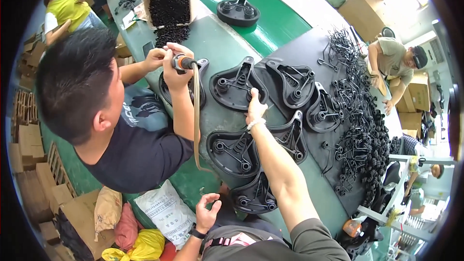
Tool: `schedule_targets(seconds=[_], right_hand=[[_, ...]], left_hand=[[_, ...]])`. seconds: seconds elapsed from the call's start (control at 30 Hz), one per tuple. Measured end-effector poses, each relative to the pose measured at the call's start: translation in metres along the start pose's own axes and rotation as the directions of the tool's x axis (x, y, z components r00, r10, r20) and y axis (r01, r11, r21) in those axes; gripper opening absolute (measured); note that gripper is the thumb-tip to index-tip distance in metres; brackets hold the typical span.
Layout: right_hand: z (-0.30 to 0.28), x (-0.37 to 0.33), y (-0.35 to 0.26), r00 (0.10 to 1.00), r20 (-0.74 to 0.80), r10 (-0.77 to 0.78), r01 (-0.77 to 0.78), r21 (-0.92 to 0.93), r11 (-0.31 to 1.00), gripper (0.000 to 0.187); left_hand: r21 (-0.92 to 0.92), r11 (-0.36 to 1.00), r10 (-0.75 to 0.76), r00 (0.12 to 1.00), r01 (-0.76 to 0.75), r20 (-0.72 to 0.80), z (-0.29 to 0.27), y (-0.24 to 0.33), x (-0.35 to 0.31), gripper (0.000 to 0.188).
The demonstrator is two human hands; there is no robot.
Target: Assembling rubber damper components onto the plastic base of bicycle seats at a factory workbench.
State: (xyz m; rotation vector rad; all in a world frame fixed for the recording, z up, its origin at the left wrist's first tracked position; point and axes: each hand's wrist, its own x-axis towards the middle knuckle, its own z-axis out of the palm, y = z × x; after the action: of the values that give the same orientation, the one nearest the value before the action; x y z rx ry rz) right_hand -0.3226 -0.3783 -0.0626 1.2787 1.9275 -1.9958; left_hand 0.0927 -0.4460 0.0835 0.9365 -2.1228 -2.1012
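Your right hand (256, 110) grips a black rounded-triangular plastic base (238, 87); left hand (208, 212), nearer you, half-curled, empty. Likely positioning; next needs steady hold.

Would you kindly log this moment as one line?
right hand: on black casing | left hand: empty | more casings: on table | co-worker: holding orange-black tool

Black bases (238, 85): seven clustered mid-dial, plus one at 12 on green belt (276, 7). White bins (195, 1): one, 11 o'clock. Powered hand tools (182, 62): one, between 10 and 11. White sacks (166, 212): one, 7.
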Motion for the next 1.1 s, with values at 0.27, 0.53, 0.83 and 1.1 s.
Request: schedule_targets(seconds=[0.27, 0.53, 0.83, 1.1], right_hand=[[-0.018, -0.024, -0.009, 0.998, -0.024, -0.057, 0.056, -0.048, 0.997, 0.117], [-0.070, -0.059, -0.049, 0.960, 0.208, -0.187, 0.225, -0.179, 0.958, 0.119], [-0.454, -0.128, 0.056, 0.953, 0.009, -0.303, 0.294, -0.271, 0.917, 0.055], [-0.747, -0.176, 0.238, 0.798, -0.592, 0.113, -0.167, -0.038, 0.985, 0.030]], left_hand=[[-0.062, 0.998, 0.033, 0.995, -0.027, 0.099, 0.014, 0.011, 0.019, 0.025], [-0.016, 0.994, 0.105, 0.960, -0.104, 0.260, 0.045, 0.014, 0.032, 0.025], [0.103, 0.970, 0.096, 0.736, -0.220, 0.670, 0.174, 0.023, -0.007, 0.026], [0.373, 0.756, -0.004, 0.566, -0.538, 0.824, 0.257, 0.003, -0.110, 0.032]])
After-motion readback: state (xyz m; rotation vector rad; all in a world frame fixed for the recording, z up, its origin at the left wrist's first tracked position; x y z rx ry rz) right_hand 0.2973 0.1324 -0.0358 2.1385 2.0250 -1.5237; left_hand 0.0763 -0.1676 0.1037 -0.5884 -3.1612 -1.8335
